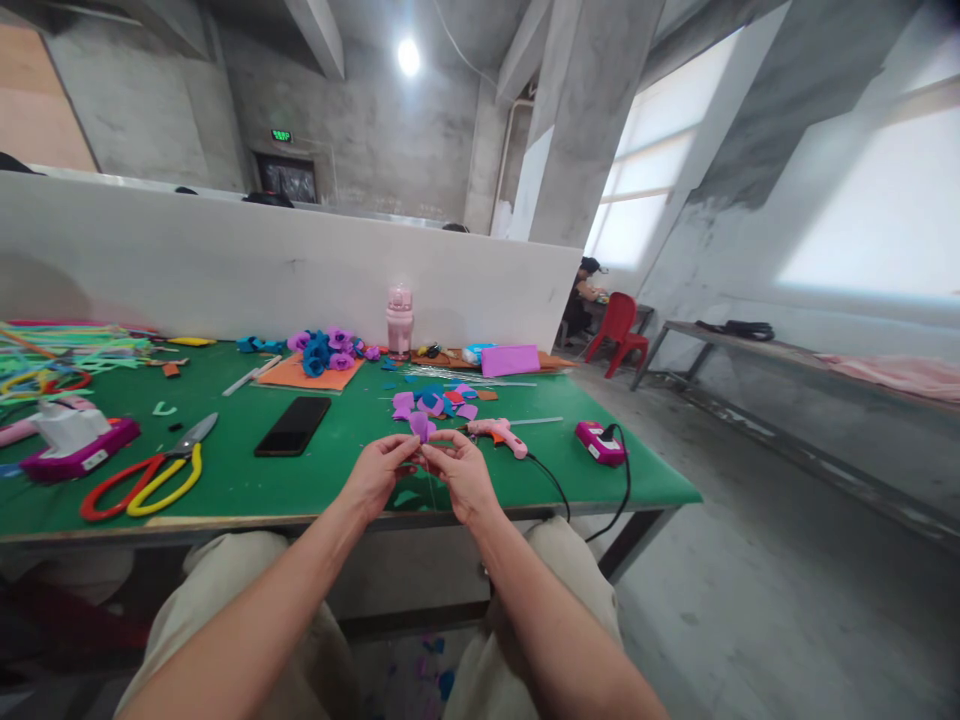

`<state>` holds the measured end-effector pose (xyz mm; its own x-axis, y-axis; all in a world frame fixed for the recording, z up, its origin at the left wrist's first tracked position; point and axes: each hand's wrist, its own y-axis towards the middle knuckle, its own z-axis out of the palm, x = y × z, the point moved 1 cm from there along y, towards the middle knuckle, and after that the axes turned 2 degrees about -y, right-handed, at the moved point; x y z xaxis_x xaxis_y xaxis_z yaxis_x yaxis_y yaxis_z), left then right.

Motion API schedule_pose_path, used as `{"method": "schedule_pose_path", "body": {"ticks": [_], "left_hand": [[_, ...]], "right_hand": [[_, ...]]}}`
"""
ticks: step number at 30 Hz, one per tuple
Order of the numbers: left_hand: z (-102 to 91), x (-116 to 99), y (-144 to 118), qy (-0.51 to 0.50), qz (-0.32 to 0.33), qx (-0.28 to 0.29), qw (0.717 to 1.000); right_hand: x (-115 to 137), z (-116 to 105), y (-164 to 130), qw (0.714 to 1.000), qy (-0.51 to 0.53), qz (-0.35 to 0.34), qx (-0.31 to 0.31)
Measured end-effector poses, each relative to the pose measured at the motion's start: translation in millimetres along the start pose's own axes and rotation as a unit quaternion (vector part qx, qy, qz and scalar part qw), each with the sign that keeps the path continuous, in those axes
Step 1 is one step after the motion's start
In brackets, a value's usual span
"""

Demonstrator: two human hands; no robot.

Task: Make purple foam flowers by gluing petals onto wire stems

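Both hands [420,470] pinch a small purple foam flower [421,426].

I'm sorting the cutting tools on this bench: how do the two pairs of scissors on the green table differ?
The red-handled scissors lie nearer the table's front edge; the yellow-handled scissors lie beside them, towards the black phone. Handle colour is the clearest difference: red against yellow. The yellow pair's metal blades show plainly, pointing away from the person, while the red pair's blades are mostly hidden under them. Both lie flat, untouched, left of the left hand and right hand.
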<state>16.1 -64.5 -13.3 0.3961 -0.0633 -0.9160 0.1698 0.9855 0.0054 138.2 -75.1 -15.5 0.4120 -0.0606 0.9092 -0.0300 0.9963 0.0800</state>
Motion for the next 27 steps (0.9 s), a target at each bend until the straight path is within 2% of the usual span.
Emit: {"method": "schedule_pose_path", "body": {"ticks": [4, 9, 15, 22, 27], "left_hand": [[-1.5, 0.5, -0.4, -0.019, -0.012, 0.009, 1.000], [-2.9, 3.5, 0.3, -0.023, -0.013, 0.027, 0.999], [5.6, 5.1, -5.2, -0.023, -0.024, 0.100, 0.994], [6.8, 5.3, -5.4, 0.019, 0.062, 0.075, 0.995], [6.1, 8.3, -3.3, 0.000, 0.064, 0.059, 0.996]], "right_hand": [[-0.1, -2.7, 2.0, 1.000, 0.026, 0.006, -0.007], [1.7, -3.8, 4.1, 0.997, -0.004, -0.060, -0.039], [3.6, 2.3, 1.6, 0.996, -0.007, -0.081, -0.029], [10.5, 7.4, -6.1, 0.991, -0.040, -0.125, 0.008], [9.9, 6.6, -5.1, 0.985, -0.096, -0.146, 0.002]]}}
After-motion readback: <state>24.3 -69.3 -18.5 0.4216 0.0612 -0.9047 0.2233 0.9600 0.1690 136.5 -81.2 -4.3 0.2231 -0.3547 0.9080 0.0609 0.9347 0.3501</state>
